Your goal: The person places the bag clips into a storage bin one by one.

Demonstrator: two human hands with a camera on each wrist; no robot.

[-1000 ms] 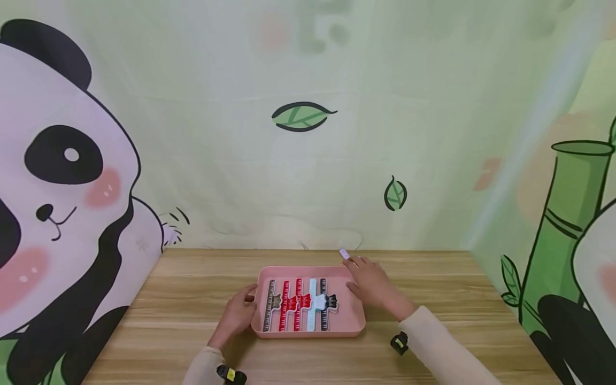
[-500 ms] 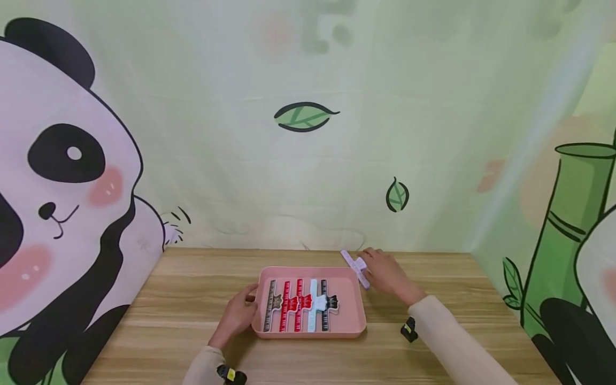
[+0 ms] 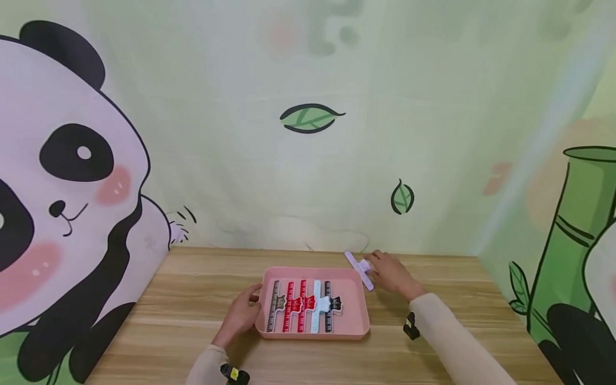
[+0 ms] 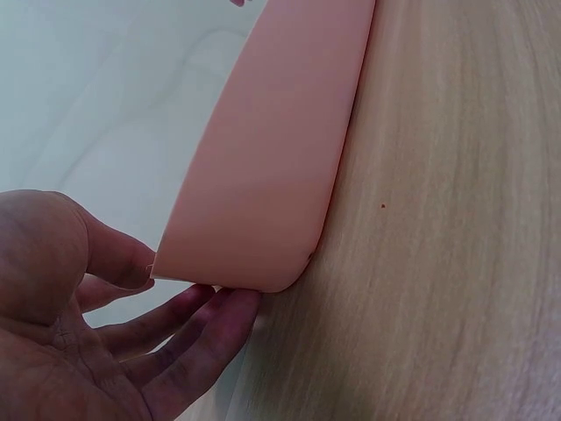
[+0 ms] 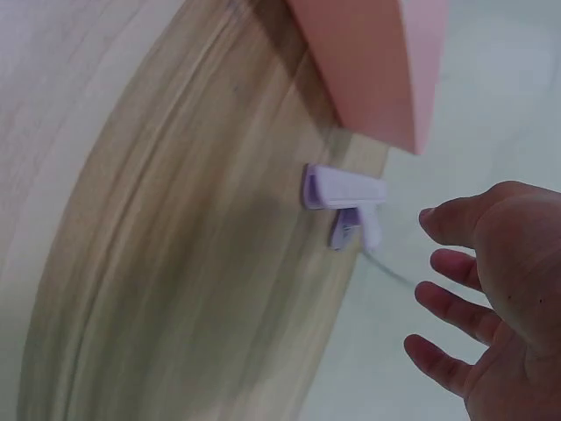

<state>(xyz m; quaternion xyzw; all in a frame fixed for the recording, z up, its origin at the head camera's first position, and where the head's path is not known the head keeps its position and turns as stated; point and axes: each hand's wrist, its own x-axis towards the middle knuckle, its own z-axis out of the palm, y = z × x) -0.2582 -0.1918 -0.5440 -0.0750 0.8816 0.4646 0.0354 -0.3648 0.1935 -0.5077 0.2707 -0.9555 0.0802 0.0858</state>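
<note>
A pink tray (image 3: 350, 321) lies on the table, holding a row of long clips with shaped handles. From left to right they are a dark grey clip (image 3: 272, 307), two red clips (image 3: 289, 310), a light blue clip (image 3: 315, 315) and a black clip (image 3: 328, 315). My left hand (image 3: 241, 311) grips the tray's left end, thumb at the rim and fingers against the outer wall (image 4: 237, 219). Beyond the tray's back right corner, a lilac clip (image 5: 346, 189) rests on the wood. Beside its handle is my right hand (image 5: 517, 298), fingers loosely spread and holding nothing.
The wooden table (image 3: 202, 267) ends at the back against a pale green cloth (image 3: 231, 160) printed with a panda, leaves and bamboo. Wood surface shows in front of the tray and along both sides. Each wrist wears a small black camera (image 3: 411, 326).
My right hand has moved right, off the tray's back right corner, and let go of the lilac clip, which now shows whole beside the tray. My left hand stays at the tray.
</note>
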